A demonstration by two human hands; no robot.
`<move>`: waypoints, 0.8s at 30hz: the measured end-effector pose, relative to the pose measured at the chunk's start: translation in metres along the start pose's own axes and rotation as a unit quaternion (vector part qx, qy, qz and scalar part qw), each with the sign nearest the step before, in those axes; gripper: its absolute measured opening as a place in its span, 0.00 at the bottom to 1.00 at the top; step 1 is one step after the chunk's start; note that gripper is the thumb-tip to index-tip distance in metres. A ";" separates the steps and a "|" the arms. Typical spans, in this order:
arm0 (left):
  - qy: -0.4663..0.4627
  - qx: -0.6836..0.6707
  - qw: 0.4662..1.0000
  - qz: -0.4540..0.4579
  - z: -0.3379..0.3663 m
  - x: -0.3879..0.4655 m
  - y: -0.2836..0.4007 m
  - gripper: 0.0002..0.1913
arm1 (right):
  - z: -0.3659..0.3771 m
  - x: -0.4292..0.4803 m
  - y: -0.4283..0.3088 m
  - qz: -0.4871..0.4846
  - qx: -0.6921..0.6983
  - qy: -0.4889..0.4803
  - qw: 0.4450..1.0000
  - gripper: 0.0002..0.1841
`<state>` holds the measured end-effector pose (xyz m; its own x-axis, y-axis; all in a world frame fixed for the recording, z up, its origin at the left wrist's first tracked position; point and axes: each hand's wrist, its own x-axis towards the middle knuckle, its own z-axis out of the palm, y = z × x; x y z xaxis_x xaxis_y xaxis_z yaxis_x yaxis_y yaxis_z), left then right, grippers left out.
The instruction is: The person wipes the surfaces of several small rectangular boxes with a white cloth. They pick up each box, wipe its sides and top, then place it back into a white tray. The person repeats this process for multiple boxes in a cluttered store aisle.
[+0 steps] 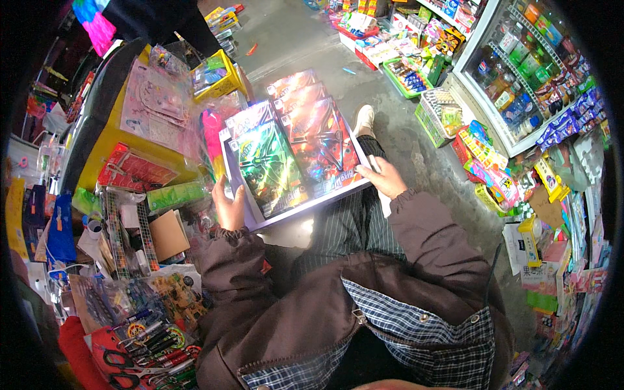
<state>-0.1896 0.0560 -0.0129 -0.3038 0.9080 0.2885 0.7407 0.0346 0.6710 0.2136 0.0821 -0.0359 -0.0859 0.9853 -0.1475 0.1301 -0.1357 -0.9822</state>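
A shallow white display box (312, 206) is held tilted before me, over my legs. Its left side is gripped by my left hand (229, 202), fingers outside and thumb at the rim. My right hand (385, 178) holds the box's right near corner, with something white under the palm. Inside, shiny packets overlap in two columns: a green one (268, 168) in front at the left, and several red ones (319, 141) on the right. The box's bottom and far wall are hidden.
A glass-door drinks fridge (516, 73) stands at the right, with snack baskets (436, 117) along its foot. At the left are a yellow-sided counter (109, 146), a yellow basket (219, 78), and scissors (124, 365) among pens. A person in dark clothes (156, 24) stands beyond the counter.
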 end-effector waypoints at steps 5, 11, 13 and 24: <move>-0.103 -0.124 0.982 -0.095 0.009 0.006 -0.020 0.28 | 0.005 -0.001 0.005 0.060 0.153 -0.104 0.981 0.27; -0.210 -0.271 0.915 -0.214 -0.003 -0.003 -0.033 0.21 | 0.008 -0.006 0.005 0.091 0.201 -0.083 0.972 0.28; -0.227 -0.263 0.913 -0.213 -0.005 -0.005 -0.033 0.21 | 0.009 -0.011 0.007 0.077 0.221 -0.071 0.970 0.30; -0.243 -0.421 0.853 -0.192 0.029 0.012 -0.107 0.28 | 0.013 -0.061 -0.010 -0.020 0.216 0.027 0.976 0.20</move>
<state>-0.2549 0.0752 -0.1006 0.0086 0.9699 -0.2433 -0.1121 0.2428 0.9636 0.2047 0.0219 -0.0188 -0.0284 0.9932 -0.1126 -0.3020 -0.1159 -0.9462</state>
